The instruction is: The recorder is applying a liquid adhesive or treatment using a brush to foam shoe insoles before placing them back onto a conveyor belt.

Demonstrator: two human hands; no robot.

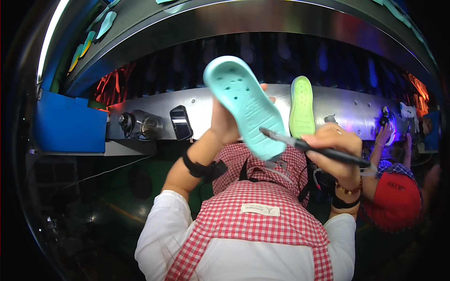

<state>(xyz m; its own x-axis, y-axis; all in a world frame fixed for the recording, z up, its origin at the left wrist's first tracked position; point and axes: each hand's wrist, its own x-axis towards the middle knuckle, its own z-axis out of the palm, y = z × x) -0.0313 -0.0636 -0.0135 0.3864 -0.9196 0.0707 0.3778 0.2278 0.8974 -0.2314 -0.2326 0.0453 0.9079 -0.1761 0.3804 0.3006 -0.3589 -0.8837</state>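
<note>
Left hand [224, 122] fingers grip the mint sole [246, 105]; right hand [333, 149] fingers grip the brush [318, 151] touching it.

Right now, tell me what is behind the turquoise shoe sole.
Behind the turquoise shoe sole the left hand grips it, fingers mostly covered. Farther back runs a metal conveyor rail carrying a green sole. The right hand holds a brush.
</note>
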